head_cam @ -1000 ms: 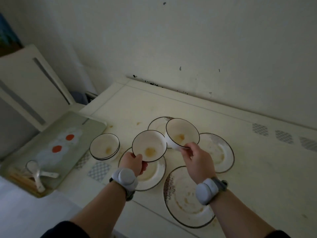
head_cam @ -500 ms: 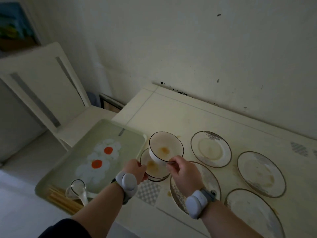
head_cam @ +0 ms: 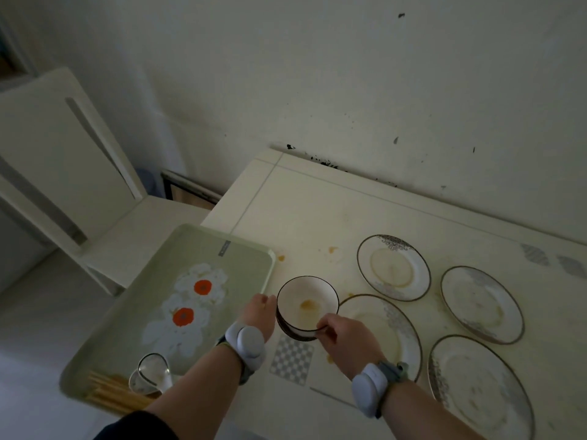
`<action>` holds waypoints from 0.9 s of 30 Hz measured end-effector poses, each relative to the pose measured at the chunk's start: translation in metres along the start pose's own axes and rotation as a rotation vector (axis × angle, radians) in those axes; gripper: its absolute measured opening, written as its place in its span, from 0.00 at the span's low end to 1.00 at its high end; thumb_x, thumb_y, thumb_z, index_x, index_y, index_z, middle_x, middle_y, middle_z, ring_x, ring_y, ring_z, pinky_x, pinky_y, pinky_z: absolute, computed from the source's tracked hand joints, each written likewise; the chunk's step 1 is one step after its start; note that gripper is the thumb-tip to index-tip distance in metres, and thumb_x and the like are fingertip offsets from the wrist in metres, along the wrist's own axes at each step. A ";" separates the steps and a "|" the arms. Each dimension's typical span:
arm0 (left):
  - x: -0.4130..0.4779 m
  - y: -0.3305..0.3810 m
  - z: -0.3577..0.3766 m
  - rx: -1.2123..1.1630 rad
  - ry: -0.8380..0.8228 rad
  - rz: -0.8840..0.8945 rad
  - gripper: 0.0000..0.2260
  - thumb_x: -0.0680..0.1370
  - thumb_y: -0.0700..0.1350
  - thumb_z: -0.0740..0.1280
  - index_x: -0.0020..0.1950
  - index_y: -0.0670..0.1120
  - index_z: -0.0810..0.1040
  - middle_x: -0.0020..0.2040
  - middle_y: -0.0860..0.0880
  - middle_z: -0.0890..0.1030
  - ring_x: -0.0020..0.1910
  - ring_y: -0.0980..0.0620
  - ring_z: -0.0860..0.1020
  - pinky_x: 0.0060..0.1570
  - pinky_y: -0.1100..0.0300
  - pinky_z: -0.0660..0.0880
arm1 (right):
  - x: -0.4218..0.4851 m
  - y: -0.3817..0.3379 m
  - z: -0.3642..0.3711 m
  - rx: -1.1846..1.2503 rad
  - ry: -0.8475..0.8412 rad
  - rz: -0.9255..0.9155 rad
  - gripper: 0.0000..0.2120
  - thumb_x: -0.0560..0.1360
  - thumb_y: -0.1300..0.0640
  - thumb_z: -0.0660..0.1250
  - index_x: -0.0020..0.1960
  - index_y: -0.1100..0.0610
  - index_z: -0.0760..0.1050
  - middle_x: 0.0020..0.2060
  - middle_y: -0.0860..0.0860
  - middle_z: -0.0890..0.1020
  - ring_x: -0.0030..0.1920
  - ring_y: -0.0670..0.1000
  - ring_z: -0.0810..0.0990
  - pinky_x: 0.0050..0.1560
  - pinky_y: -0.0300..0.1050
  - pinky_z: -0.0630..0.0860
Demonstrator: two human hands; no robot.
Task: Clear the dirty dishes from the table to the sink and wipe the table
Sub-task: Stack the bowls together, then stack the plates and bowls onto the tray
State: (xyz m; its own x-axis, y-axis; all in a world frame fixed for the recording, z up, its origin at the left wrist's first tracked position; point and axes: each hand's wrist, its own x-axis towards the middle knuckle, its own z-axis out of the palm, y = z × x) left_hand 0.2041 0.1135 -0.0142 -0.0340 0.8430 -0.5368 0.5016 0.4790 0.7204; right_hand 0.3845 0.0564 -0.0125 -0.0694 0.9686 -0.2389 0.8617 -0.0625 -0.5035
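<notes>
Cream tabletop (head_cam: 317,211) fills the right half of the frame, pushed up against a scuffed pale wall (head_cam: 349,74), and it's a messy one: orange sauce spots (head_cam: 332,249) sit just above centre.

Dead centre, we have the stack of bowls (head_cam: 295,328), dark-rimmed, with an orange smear in the top bowl (head_cam: 306,300). Right hand (head_cam: 344,339) comes in from the lower right, thumb and finger pinching the near rim of that top bowl. Left hand (head_cam: 259,312) is pressed to the left wall of the stack, curled round it, fingertips tucked out of sight behind the bowls. Can't tell whether the stack is resting on the table or just clear of it.

Grey bands on both wrists, left band (head_cam: 251,342) and right band (head_cam: 370,393).

Four dirty patterned plates are spread to the right:
- upper plate (head_cam: 394,268), above the right hand
- centre plate (head_cam: 384,325), partly under the right wrist
- right plate (head_cam: 481,304), towards the frame's edge
- lower-right plate (head_cam: 479,389), running out of the bottom corner

Off to the left, touching the table's edge, lies a green tray (head_cam: 178,258) printed with white and orange flowers. At its near end sit a white spoon (head_cam: 149,373) and a bundle of chopsticks (head_cam: 111,392), somewhat blurred.

Upper left, a white chair (head_cam: 63,154) stands by the wall.
</notes>
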 end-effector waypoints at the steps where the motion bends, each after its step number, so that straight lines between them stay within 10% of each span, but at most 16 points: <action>1: 0.001 0.001 0.000 0.024 -0.005 -0.011 0.18 0.82 0.49 0.55 0.66 0.40 0.69 0.62 0.38 0.76 0.61 0.40 0.75 0.59 0.53 0.71 | 0.001 0.002 0.001 -0.030 -0.038 0.008 0.10 0.78 0.49 0.59 0.57 0.46 0.76 0.45 0.49 0.83 0.44 0.50 0.81 0.45 0.44 0.79; 8: -0.004 0.007 0.014 0.052 0.191 0.120 0.18 0.79 0.47 0.60 0.68 0.46 0.67 0.62 0.44 0.74 0.56 0.45 0.74 0.52 0.53 0.72 | -0.008 0.031 0.001 0.082 -0.007 0.079 0.20 0.79 0.52 0.57 0.69 0.39 0.67 0.26 0.44 0.75 0.28 0.43 0.73 0.29 0.36 0.71; 15: -0.028 0.048 0.065 -0.049 0.006 0.376 0.08 0.78 0.43 0.57 0.50 0.53 0.74 0.34 0.52 0.76 0.31 0.51 0.73 0.35 0.55 0.73 | -0.010 0.085 -0.020 0.167 0.177 0.363 0.12 0.78 0.57 0.60 0.55 0.50 0.80 0.49 0.49 0.84 0.43 0.48 0.79 0.43 0.36 0.71; 20: -0.034 0.065 0.126 0.043 -0.269 0.223 0.11 0.79 0.44 0.55 0.58 0.51 0.73 0.46 0.51 0.80 0.42 0.48 0.79 0.42 0.55 0.77 | -0.005 0.146 -0.042 0.369 0.178 0.590 0.15 0.78 0.60 0.60 0.63 0.60 0.75 0.55 0.59 0.81 0.49 0.54 0.79 0.55 0.48 0.75; 27: -0.023 0.054 0.148 0.261 -0.229 0.126 0.15 0.80 0.45 0.54 0.66 0.49 0.69 0.52 0.49 0.78 0.38 0.52 0.77 0.37 0.61 0.74 | 0.037 0.181 -0.088 0.102 -0.158 0.622 0.16 0.83 0.55 0.50 0.65 0.59 0.69 0.65 0.58 0.73 0.64 0.57 0.74 0.61 0.45 0.69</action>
State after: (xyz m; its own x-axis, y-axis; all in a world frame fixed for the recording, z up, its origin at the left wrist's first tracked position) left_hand 0.3603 0.0842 -0.0280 0.2220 0.8007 -0.5565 0.6939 0.2712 0.6671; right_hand 0.5823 0.1019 -0.0396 0.3473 0.6976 -0.6267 0.7137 -0.6301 -0.3059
